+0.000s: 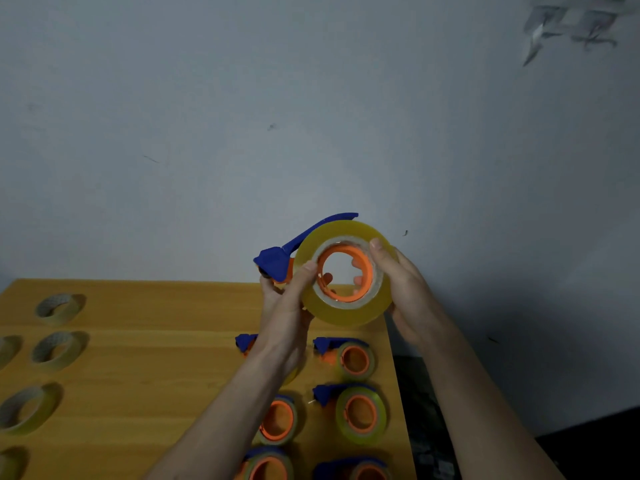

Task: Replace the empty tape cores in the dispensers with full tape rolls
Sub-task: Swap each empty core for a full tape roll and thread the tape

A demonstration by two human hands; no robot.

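Right now you have the blue tape dispenser [277,259] lifted clear above the wooden table [156,341], your left hand [287,306] clasping its handle side with the thumb on the face of the full yellowish tape roll [346,271], and your right hand [401,289] cupping the roll's outer edge, thumb on its rim. The roll sits around the orange hub [346,273]. It looks stiff, fairly weighty and slick, so press on its flat side near the cardboard core rather than on its slick outer band.

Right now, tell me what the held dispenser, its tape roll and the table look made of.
Dispenser: likely moulded plastic; matte, uniform blue and orange.
Tape roll: clear yellowish film, glossy; pale core, probably cardboard.
Table: wood or wood-look laminate; grain streaks show.
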